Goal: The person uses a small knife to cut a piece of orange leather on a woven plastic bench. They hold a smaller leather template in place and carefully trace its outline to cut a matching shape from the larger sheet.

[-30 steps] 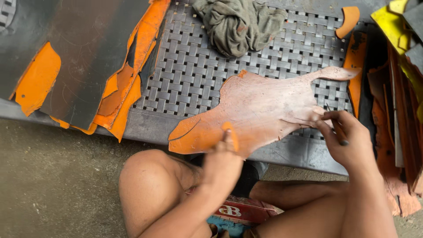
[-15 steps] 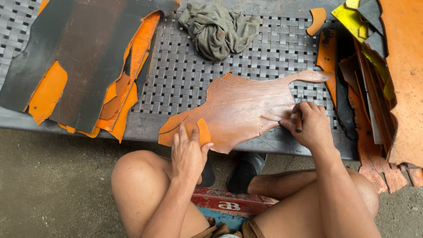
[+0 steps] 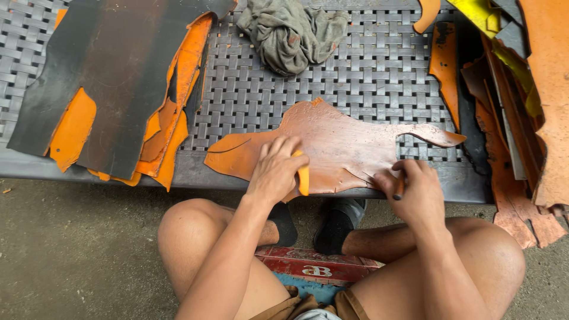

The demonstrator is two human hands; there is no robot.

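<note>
grey woven bench [image 3: 367,77], concrete floor [image 3: 77,249]

Soft, even daylight fills the scene, bright enough to show every colour plainly. Shadows are faint and short; the darkest patch sits under the table [image 3: 148,172] edge between the knees. A mild sheen lies on the brown leather piece [image 3: 349,142]. Focus is sharp throughout, with no motion blur and little bending at the edges.
</note>
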